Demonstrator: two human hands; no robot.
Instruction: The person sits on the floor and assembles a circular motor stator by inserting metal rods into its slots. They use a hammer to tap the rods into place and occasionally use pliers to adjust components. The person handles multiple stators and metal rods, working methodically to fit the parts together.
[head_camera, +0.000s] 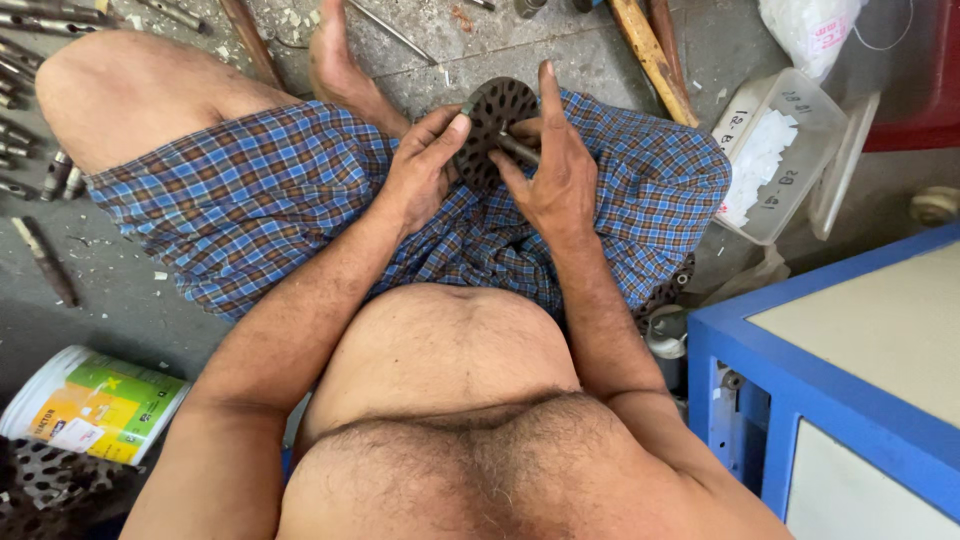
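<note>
A round perforated metal disc (492, 125) is held above the lap, over the checked shorts (280, 190). Its left edge is gripped by the left hand (425, 165). A short metal rod (518, 148) is pressed against the disc by the closed fingers of the right hand (555, 170). A clear plastic box (775, 150) stands on the floor (120, 300) at the right.

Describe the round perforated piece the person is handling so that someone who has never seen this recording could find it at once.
Start at the blue checked shorts across the seated person's lap. Above them, at top centre, the left hand and right hand meet around a dark round metal disc full of small holes, held on edge. It is the only perforated disc held in hand, and a short metal rod pokes from its middle.
</note>
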